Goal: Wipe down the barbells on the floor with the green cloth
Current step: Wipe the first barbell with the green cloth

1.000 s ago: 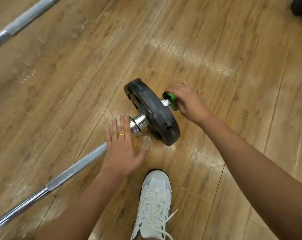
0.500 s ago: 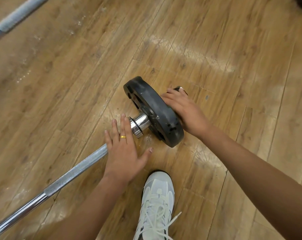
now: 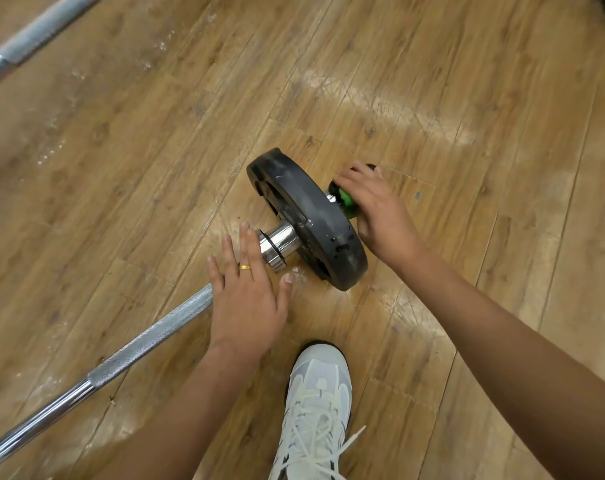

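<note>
When looking outward past white shoe [image 3: 316, 410]: left hand [image 3: 247, 303] flat on barbell [image 3: 148, 337], fingers straight and spread, beside chrome sleeve [image 3: 280, 242]; beyond black plate [image 3: 315, 216], right hand [image 3: 380, 209] curled round green cloth [image 3: 346, 199] on sleeve end; farthest, second barbell [image 3: 34, 36] top left

Behind the black round weight plate [image 3: 315, 216], the right hand [image 3: 384, 216] hides most of the green cloth [image 3: 347, 199]. The knurled steel barbell shaft [image 3: 148, 337] is cut off at the picture's edge, lower-left of the plate.

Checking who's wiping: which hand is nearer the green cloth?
Right. The right hand grips the green cloth beyond the round black weight plate; the left hand rests on the knurled steel bar.
</note>
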A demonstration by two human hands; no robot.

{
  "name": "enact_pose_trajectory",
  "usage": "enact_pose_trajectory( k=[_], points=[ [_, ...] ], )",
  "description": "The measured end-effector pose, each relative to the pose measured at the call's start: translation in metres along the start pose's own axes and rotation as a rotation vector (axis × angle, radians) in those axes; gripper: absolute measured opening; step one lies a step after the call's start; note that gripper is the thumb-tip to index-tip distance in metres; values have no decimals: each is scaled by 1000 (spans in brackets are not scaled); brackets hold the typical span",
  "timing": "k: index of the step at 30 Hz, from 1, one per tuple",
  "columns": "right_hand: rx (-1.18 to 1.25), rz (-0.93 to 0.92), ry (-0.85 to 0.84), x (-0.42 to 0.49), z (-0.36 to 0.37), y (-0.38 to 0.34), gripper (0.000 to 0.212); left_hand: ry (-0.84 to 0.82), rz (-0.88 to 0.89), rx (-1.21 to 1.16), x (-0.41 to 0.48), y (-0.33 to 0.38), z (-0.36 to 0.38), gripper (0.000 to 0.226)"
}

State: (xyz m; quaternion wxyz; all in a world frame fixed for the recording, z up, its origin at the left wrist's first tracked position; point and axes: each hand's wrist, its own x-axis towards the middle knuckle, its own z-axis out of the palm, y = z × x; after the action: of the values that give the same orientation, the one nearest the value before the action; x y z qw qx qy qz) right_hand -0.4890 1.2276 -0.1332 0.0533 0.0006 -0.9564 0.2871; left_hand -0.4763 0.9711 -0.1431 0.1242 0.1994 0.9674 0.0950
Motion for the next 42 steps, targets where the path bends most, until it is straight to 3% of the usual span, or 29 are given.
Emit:
enact_pose_trajectory(
  k=[3, 8, 13, 18, 22, 28, 32, 35, 39, 42],
  points=[
    [-34, -160, -99, -3, 1, -2, 56, -14, -8, -2, 4, 2, -9, 73],
    [-4, 64, 11, 14, -2, 0, 58, 22, 11, 71, 9, 7, -19, 68],
    [-7, -154, -116, 10, 4, -4, 54, -18, 22, 63, 20, -1, -19, 68],
    [-19, 18, -14, 30, 2, -2, 62, -41, 8, 12, 31, -8, -25, 66],
    [-76, -205, -148, 39, 7, -7, 59, -73, -17, 45, 46, -10, -34, 66],
    [-89, -50, -68, 65, 10, -6, 69, -47, 32, 198, 57, -21, -42, 64],
    [-94, -142, -156, 71, 9, -8, 71, -77, 29, 56, 58, -28, -40, 62],
    [-100, -117, -123, 84, 8, -7, 73, -76, 14, -80, 65, -31, -41, 64],
    [-98, -98, -118, 95, 11, -12, 70, -54, -11, -94, 76, -38, -48, 64],
    [-102, -186, -143, 96, 10, -13, 69, -11, 47, -42, 80, -43, -54, 62]
  ],
)
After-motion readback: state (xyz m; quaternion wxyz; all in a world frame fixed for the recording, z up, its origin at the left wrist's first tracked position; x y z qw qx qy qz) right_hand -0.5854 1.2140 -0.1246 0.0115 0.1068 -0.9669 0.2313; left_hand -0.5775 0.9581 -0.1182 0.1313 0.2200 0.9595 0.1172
